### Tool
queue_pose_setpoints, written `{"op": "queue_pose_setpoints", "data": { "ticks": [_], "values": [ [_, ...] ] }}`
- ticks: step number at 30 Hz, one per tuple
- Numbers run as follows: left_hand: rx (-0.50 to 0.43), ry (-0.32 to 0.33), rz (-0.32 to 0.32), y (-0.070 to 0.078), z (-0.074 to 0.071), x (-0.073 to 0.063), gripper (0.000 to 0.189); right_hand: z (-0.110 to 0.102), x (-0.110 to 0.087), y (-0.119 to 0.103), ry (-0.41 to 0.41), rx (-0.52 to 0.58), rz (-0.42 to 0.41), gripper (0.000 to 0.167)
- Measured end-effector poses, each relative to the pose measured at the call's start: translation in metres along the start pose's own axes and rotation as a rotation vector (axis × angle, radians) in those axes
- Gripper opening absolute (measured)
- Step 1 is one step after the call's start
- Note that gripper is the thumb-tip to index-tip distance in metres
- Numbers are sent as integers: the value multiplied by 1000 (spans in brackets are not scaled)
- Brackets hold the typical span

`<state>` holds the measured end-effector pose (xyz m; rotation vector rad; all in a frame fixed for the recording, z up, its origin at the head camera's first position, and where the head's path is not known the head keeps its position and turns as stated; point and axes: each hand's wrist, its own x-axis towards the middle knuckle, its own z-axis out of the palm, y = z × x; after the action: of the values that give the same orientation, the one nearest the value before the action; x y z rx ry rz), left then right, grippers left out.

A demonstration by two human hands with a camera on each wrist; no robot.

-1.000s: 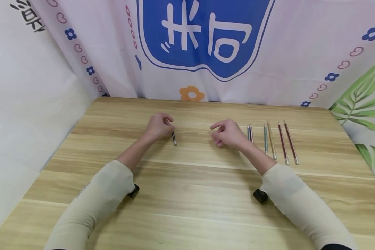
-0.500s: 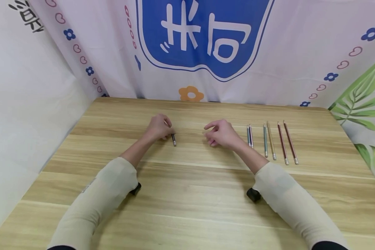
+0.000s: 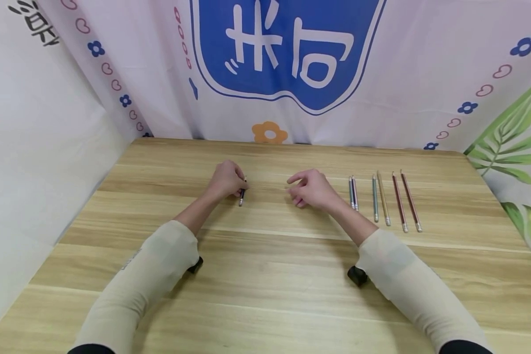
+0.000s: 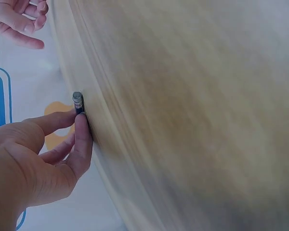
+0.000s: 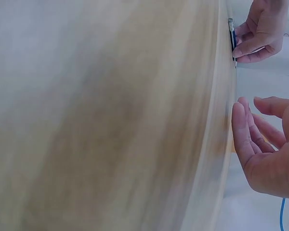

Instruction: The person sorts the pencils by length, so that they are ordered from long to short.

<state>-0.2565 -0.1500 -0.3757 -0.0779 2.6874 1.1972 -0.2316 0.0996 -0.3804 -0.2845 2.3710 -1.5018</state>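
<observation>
My left hand (image 3: 228, 178) pinches a dark pencil (image 3: 241, 200) between thumb and fingers. The pencil's metal-capped eraser end (image 4: 77, 99) sticks out toward me, and the fingers cover much of its middle. To the right, my right hand (image 3: 311, 189) hovers over the table with relaxed, slightly bent fingers and holds nothing; its thumb and fingertips stand apart in the right wrist view. Right of that hand lie several pencils: a blue and a dark one (image 3: 355, 191) side by side, a teal one (image 3: 375, 199), a yellow one (image 3: 384, 199) and two dark red ones (image 3: 399, 201).
The wooden table (image 3: 265, 275) reaches back to a white curtain (image 3: 416, 73) with a blue emblem. A white wall covering (image 3: 40, 147) borders the left side. Printed leaves (image 3: 509, 147) show on the right.
The dark pencil has turned in my left hand, its eraser end swinging a little leftward, and more of it shows. My right hand has shifted slightly left, away from the row of pencils.
</observation>
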Motion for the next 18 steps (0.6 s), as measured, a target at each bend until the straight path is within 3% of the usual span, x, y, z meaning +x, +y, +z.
{"op": "queue_pose_setpoints", "data": {
  "ticks": [8, 18],
  "values": [
    [33, 1, -7, 1, 1, 1, 8, 5, 3, -2, -17, 12, 10, 32],
    [-81, -40, -30, 6, 2, -1, 14, 13, 10, -5, -54, 121, 55, 34]
  ]
}}
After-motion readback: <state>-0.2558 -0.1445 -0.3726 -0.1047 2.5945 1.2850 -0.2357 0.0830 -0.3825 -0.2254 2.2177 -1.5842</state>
